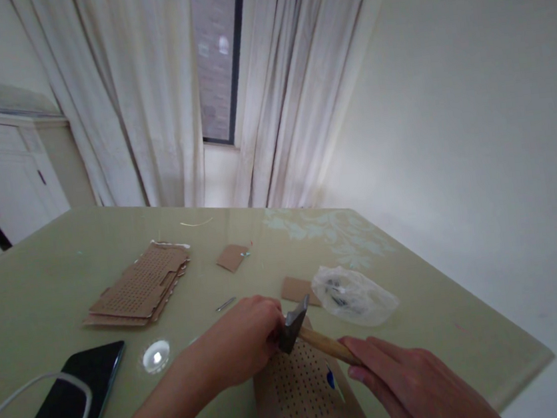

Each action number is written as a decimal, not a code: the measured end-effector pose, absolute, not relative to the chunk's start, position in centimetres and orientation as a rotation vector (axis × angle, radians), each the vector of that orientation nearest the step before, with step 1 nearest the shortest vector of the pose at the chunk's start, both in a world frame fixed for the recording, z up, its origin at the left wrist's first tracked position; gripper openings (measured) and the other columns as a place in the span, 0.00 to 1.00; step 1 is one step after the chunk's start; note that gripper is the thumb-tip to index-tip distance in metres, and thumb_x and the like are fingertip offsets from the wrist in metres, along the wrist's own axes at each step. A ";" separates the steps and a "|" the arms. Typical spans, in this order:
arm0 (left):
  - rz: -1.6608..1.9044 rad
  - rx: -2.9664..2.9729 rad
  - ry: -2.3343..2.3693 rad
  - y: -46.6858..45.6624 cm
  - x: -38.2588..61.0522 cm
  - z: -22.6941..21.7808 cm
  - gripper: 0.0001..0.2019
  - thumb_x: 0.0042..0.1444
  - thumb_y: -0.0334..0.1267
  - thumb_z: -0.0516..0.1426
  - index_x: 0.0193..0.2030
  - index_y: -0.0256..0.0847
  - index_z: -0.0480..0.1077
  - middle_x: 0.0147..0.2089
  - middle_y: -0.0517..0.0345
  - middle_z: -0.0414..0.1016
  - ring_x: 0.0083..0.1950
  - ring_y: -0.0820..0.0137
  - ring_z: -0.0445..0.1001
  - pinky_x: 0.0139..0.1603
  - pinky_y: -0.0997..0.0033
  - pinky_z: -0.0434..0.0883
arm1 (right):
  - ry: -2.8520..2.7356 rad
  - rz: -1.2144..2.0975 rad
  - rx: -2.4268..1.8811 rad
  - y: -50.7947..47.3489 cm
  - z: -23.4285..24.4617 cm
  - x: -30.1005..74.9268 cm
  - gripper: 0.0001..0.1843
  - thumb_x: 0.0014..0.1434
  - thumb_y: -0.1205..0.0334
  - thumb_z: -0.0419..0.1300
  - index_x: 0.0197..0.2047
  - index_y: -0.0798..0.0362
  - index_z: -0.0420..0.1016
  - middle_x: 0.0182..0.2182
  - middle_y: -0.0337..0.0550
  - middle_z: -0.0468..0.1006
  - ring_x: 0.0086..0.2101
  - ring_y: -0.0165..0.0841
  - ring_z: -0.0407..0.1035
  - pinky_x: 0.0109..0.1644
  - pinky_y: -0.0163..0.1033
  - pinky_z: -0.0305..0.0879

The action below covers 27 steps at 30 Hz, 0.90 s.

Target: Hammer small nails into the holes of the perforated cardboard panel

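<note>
My right hand (408, 378) is closed around the wooden handle of a hammer (328, 345), whose dark metal head sits just beside the fingers of my left hand (254, 329). Those left fingers are curled together over the far part of a perforated brown cardboard sheet (302, 394). What they pinch, if anything, is hidden behind the hand and the hammer head. Rows of small holes cover the sheet, and a blue mark shows near its right side.
A stack of perforated cardboard sheets (141, 285) lies at left, near a black tablet (65, 414) with a white cable. A clear round object (156, 356), a thin metal piece (226, 304), small cardboard pieces (232, 257) and a plastic bag (354, 298) holding dark bits lie about the table (452, 323).
</note>
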<state>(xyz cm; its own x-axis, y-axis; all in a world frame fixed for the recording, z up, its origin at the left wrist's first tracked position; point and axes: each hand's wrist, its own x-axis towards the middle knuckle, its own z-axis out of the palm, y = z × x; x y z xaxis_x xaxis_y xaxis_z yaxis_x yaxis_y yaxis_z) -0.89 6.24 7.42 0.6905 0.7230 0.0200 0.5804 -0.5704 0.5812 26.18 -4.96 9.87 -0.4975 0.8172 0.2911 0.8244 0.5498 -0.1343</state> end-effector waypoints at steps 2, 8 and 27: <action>0.337 2.355 0.992 6.3 -0.9 7.5 0.07 0.54 0.28 0.61 0.29 0.43 0.77 0.38 0.51 0.85 0.45 0.56 0.83 0.44 0.64 0.70 | -2.429 -0.033 -1.358 -4.8 10.0 26.3 0.19 0.81 0.54 0.49 0.59 0.51 0.77 0.44 0.50 0.90 0.35 0.41 0.87 0.39 0.40 0.85; 0.305 2.343 0.966 6.3 -1.2 8.0 0.10 0.53 0.26 0.62 0.35 0.45 0.83 0.40 0.56 0.84 0.44 0.61 0.82 0.45 0.67 0.72 | -2.205 0.168 -1.451 -4.4 10.6 26.3 0.17 0.79 0.52 0.52 0.48 0.47 0.81 0.39 0.46 0.89 0.38 0.40 0.86 0.41 0.37 0.82; 0.336 2.244 0.991 6.6 -1.9 8.4 0.09 0.58 0.32 0.62 0.40 0.44 0.85 0.39 0.57 0.86 0.42 0.65 0.83 0.42 0.70 0.71 | -2.162 0.209 -1.474 -4.5 9.0 26.8 0.15 0.78 0.54 0.54 0.49 0.46 0.82 0.43 0.45 0.90 0.39 0.41 0.85 0.42 0.38 0.79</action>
<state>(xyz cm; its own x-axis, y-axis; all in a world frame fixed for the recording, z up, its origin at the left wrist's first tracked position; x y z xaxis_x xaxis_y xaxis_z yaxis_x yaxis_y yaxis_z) -1.90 6.59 8.43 0.6809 0.7319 -0.0274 0.5641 -0.5002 0.6570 26.77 -4.46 9.03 -0.2803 0.9039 0.3231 0.8253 0.3988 -0.3999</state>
